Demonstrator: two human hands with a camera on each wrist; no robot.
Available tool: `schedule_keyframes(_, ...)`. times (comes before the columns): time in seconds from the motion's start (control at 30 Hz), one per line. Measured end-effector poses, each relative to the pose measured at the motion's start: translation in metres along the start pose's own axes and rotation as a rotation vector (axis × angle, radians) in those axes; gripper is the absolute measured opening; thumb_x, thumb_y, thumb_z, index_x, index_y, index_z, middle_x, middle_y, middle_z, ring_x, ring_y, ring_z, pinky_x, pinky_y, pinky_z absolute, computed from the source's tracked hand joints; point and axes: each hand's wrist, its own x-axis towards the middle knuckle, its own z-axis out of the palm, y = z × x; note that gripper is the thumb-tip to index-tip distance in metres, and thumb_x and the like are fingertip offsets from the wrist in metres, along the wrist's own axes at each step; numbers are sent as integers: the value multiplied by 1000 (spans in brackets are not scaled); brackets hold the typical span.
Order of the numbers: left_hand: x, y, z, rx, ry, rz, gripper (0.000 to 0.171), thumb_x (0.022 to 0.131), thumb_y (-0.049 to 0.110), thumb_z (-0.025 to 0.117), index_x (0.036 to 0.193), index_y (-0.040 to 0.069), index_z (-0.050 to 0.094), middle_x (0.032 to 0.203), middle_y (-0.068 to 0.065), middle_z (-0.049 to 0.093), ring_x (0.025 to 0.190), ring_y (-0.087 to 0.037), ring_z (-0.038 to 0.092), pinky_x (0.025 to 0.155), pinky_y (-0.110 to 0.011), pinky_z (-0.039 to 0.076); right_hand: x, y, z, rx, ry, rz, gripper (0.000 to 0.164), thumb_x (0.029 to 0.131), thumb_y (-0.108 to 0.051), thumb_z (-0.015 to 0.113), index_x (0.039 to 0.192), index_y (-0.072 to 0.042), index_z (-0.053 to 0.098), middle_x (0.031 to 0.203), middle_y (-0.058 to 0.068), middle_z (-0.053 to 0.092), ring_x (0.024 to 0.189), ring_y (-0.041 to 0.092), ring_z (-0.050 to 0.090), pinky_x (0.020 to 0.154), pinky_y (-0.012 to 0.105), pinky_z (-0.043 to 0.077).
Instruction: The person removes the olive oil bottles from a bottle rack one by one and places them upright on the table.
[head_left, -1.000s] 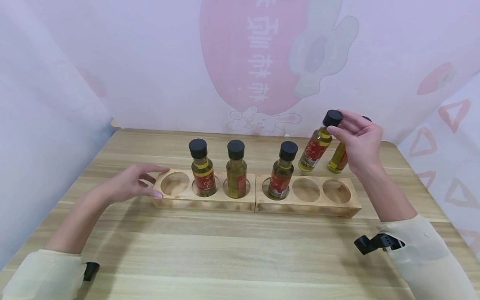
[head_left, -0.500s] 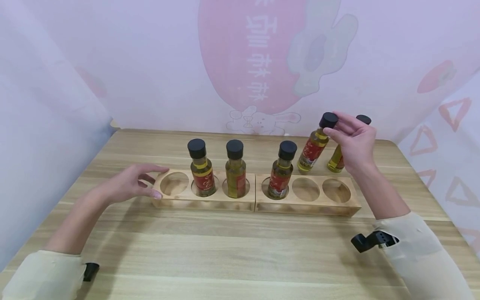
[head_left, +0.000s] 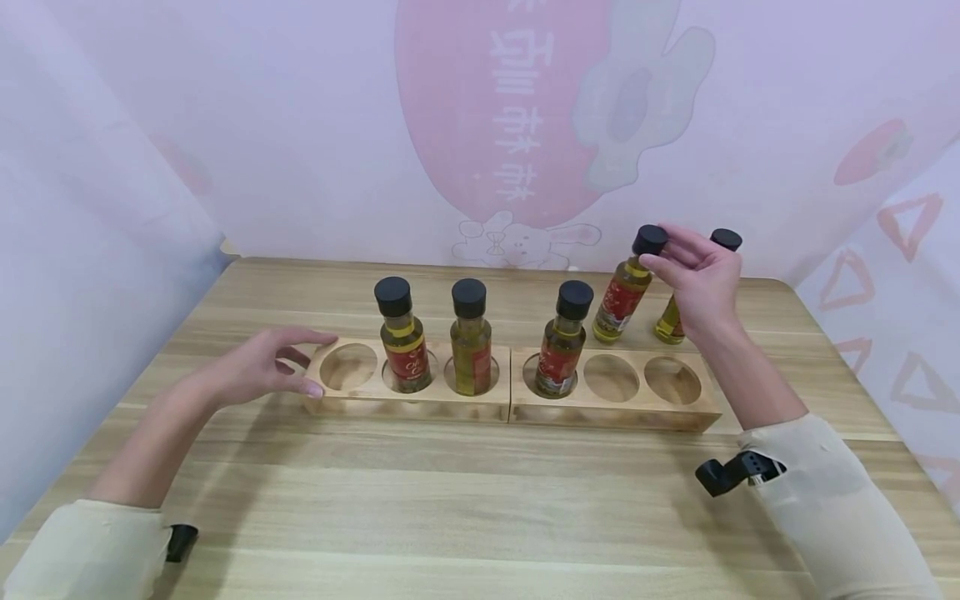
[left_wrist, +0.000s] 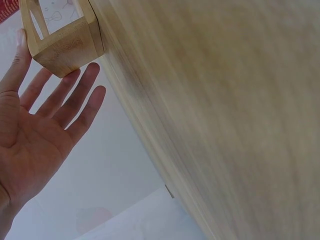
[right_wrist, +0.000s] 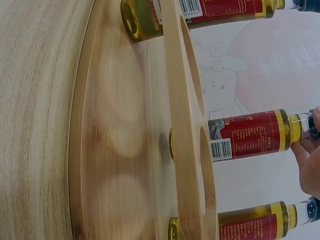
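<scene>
My right hand (head_left: 707, 279) pinches the black cap of an oil bottle (head_left: 624, 298) with a red label, behind the rack's right half. Whether its base touches the table cannot be told. The right wrist view shows fingers at the cap of this oil bottle (right_wrist: 250, 134). My left hand (head_left: 258, 367) holds the left end of a wooden bottle rack (head_left: 420, 410), thumb at the front and index finger at the back. In the left wrist view the other fingers (left_wrist: 82, 95) reach loosely by the rack end (left_wrist: 67, 52). Several rack holes are bare.
Three similar bottles stand in rack holes: one left (head_left: 405, 354), one in the middle (head_left: 472, 350), one farther right (head_left: 561, 354). Another bottle (head_left: 671, 321) stands behind the rack at right, partly covered by my right hand. A printed curtain (head_left: 315, 150) hangs behind the table (head_left: 420, 517).
My right hand has shifted slightly left with the oil bottle, uncovering more of the bottle behind it. My left hand has stayed at the rack's end.
</scene>
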Motion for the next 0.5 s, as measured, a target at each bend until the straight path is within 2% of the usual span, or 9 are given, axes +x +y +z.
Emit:
schedule_keyframes(0.37, -1, 3, 0, 4, -3, 4, 70, 85, 11, 85, 145, -9, 53, 147, -32, 52, 115, -47, 65, 90, -52, 60, 7, 5, 0, -17, 22, 22, 42, 81, 16, 80, 116, -7, 78, 97, -2, 80, 90, 9, 77, 85, 20, 60)
schedule_keyframes(0.5, -1, 3, -1, 12, -3, 5, 70, 85, 11, 86, 144, -9, 53, 146, -32, 52, 114, -47, 65, 90, -53, 60, 8, 7, 0, -53, 43, 36, 41, 82, 16, 79, 116, -8, 78, 98, -2, 80, 90, 8, 76, 84, 19, 60)
